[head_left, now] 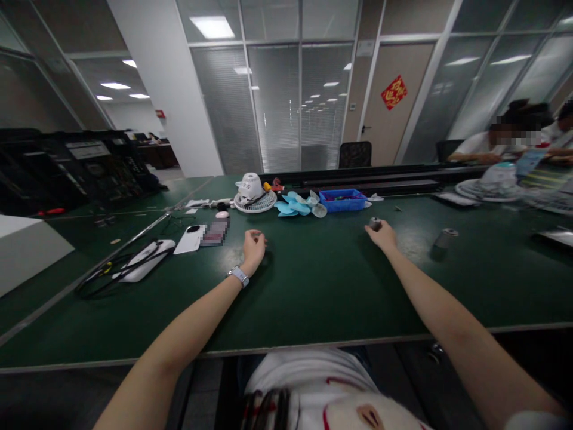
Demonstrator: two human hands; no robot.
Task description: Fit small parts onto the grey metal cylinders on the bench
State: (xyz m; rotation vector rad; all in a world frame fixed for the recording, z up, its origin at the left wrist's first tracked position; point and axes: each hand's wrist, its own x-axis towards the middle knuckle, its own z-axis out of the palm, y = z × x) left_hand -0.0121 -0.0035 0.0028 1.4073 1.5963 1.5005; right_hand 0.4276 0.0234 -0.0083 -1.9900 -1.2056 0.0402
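My right hand (384,236) grips a small grey metal cylinder (375,223) with a darker top, upright on or just above the green table. To the right of that hand stands a second grey metal cylinder (446,238), slightly blurred. On the left, my left hand (254,248) has its fingers curled together, with a watch on its wrist. Something small and greyish may be between those fingers; it is too hidden to name. Beyond the left hand lie a white fan part (250,190) with a round grille and pale blue fan blades (293,204).
A blue basket (344,201) holds small parts near the dark rails at the back. Phones (190,239), a white power bank (147,261) and black cables lie on the left. A metal strip crosses the table there. At far right, people sit by another fan part (496,179).
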